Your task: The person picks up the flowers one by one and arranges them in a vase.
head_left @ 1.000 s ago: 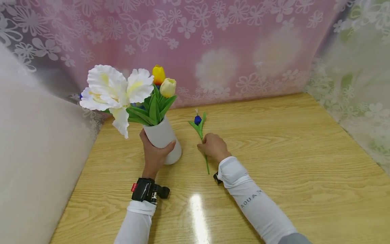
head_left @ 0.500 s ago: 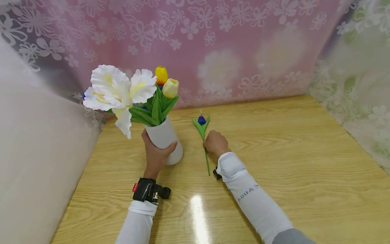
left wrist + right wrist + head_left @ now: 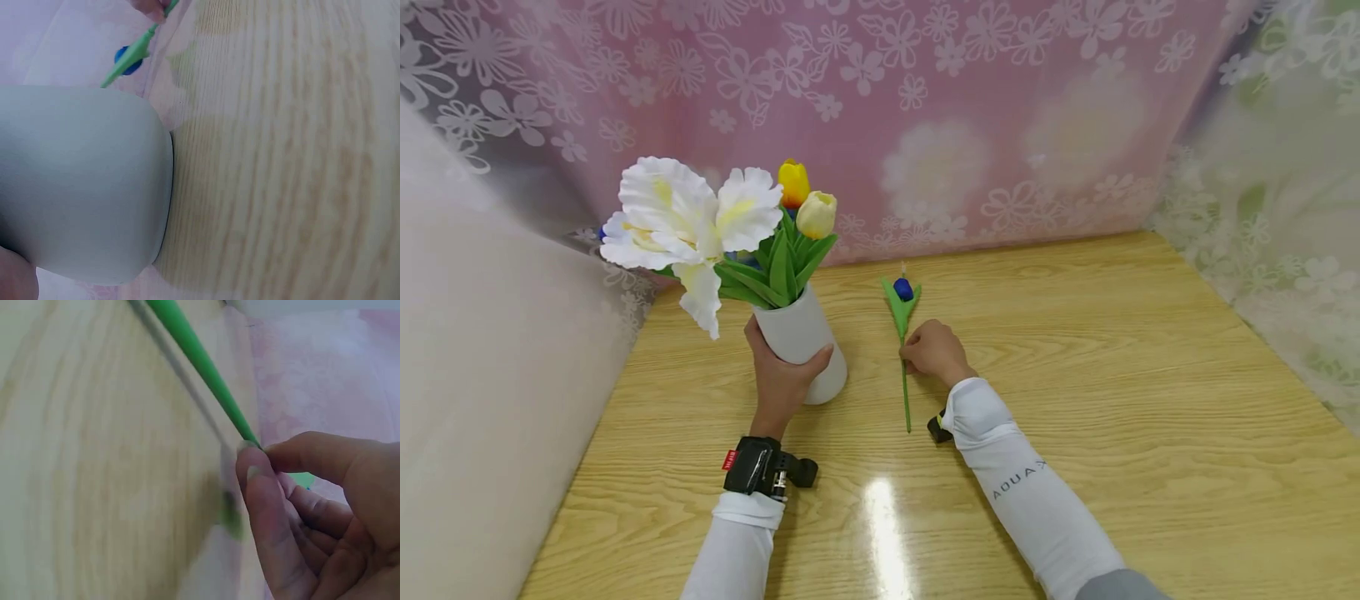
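My left hand (image 3: 781, 379) grips a white cylindrical vase (image 3: 796, 337) around its side, thumb across the front. Out of the vase lean a big white iris-like flower (image 3: 670, 212), a yellow-orange tulip (image 3: 793, 183), a cream tulip (image 3: 817, 215) and green leaves. The base of the vase (image 3: 94, 181) stands on the wooden table in the left wrist view. My right hand (image 3: 937, 350) pinches the green stem of a blue tulip (image 3: 903, 290) between thumb and fingertips. In the right wrist view the stem (image 3: 206, 365) runs just above the table, its shadow beside it.
A light wood table (image 3: 1075, 375) spreads under both hands. Behind it hangs a pink floral curtain (image 3: 940, 167), and a pale floral curtain (image 3: 1285, 208) borders the right side. A white wall-like sheet (image 3: 497, 350) stands at the left.
The blue tulip has turned in my right hand, its bloom swinging slightly to the right and the stem now nearly straight up-down in the head view. The left hand and vase stay put.
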Demonstrator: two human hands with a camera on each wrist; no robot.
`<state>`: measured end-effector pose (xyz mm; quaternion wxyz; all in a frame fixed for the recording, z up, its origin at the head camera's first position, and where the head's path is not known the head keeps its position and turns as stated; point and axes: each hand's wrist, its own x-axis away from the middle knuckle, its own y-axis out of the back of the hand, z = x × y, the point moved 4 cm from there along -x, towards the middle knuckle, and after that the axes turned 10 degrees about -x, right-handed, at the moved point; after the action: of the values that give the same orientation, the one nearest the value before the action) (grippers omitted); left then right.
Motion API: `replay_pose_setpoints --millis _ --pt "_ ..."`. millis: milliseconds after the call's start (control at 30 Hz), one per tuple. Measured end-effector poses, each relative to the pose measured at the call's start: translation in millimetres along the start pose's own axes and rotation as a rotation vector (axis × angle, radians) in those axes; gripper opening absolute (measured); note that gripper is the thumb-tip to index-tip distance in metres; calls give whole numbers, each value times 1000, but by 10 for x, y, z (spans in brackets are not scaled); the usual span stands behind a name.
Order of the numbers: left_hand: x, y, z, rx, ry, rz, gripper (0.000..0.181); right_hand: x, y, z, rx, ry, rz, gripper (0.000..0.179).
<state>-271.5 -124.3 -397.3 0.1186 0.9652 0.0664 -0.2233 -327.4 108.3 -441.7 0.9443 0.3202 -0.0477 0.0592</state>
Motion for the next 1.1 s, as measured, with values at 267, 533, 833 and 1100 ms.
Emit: replay_pose_setpoints --millis 267,533,833,1100 --pt "4 4 2 8 -4 -6 95 87 152 135 -72 41 -61 17" --pt "7 3 -2 7 5 -3 95 224 341 321 -135 99 -152 15" --pt "9 7 0 6 10 3 94 364 493 514 -128 168 -236 20" --pt "4 4 5 17 8 3 94 504 613 690 -206 308 -355 19"
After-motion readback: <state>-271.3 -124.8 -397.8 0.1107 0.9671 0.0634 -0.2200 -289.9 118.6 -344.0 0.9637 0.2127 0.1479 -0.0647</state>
